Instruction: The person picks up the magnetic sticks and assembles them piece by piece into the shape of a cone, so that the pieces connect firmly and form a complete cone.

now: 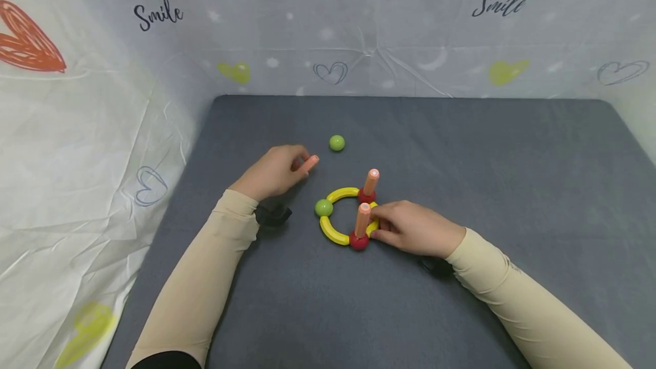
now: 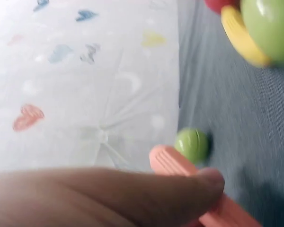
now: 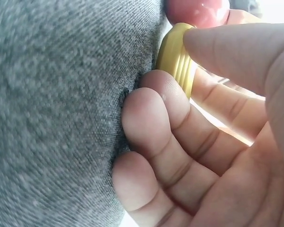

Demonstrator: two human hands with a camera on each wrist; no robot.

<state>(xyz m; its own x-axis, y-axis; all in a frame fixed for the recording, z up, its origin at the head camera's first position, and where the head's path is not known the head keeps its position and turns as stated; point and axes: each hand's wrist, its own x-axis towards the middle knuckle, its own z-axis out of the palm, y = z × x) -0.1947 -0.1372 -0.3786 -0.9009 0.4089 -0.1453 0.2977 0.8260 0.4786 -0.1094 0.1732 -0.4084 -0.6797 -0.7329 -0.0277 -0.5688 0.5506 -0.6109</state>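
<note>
Right hand pinches yellow curved piece of ring, beside upright orange pegs on red balls. Left hand curls round loose orange peg; green ball just beyond its fingertips. Advice: steady ring firmly, bring peg in upright.

Yellow ring with red and green balls, orange pegs, grey mat, heart-patterned white backdrop.

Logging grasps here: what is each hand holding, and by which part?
Left hand grips an orange peg by one end. Right hand pinches the yellow ring at its right-side arc.
</note>
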